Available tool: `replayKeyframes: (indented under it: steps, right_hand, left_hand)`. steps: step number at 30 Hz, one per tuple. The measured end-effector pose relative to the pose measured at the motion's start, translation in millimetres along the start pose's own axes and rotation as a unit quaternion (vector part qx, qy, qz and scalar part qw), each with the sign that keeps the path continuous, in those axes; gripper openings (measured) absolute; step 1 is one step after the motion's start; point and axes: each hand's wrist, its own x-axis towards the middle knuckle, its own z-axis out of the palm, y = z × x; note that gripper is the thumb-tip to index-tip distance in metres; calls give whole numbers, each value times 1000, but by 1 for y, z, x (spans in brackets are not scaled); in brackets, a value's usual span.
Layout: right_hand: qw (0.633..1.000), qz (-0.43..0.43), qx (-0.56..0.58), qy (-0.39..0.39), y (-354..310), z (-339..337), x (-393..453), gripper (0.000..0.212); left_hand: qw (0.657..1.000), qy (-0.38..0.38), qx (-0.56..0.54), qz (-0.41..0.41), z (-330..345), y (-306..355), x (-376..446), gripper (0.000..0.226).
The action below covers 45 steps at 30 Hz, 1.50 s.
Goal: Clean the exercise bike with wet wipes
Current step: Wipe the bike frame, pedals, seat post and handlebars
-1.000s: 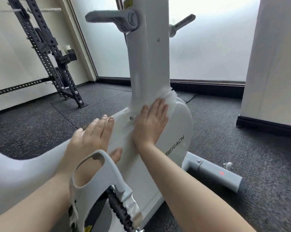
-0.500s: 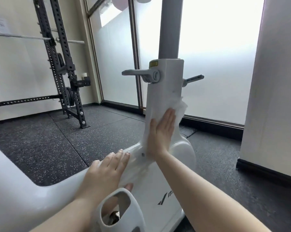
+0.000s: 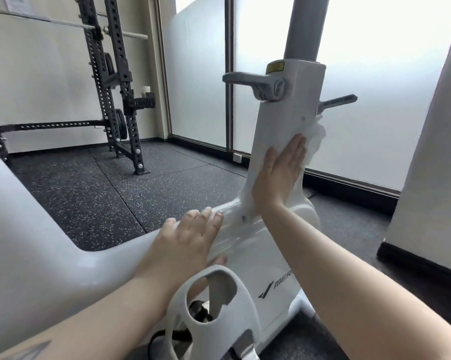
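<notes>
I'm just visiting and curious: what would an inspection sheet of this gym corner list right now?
Surface: dark speckled rubber floor.
Job's things: white exercise bike; wet wipe spread flat on its upright column.
Clutter: nothing seen.
Grips: right hand presses the wipe flat against the column; left hand rests open on the frame.
Cables: one dark lead on the floor behind the bike, unclear.
Surroundings: black squat rack, frosted window, pedal in the foreground.
</notes>
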Motion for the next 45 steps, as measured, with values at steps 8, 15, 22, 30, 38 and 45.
replayKeyframes:
  steps: [8,15,22,30,38,45]
  right_hand:
    - [999,-14,2,-28,-13,-1,6,56]
    - [947,-170,-111,-248,44,-32,-114,62]
    - [944,-165,-136,-251,71,-50,-84,60]
    - [979,165,-62,-105,45,-25,-56,50]
    - [995,62,61,-48,-57,-21,78,56]
    - [988,-136,62,-26,20,-30,4,52]
  left_hand:
    - [997,4,-35,-69,-7,0,1,59]
    - [995,11,29,-99,0,1,1,63]
    - [994,24,37,-96,-1,4,-1,62]
    - [994,14,42,-103,0,5,0,62]
    - [992,-28,26,-122,1,5,1,62]
    - [992,-36,31,-113,-7,5,0,63]
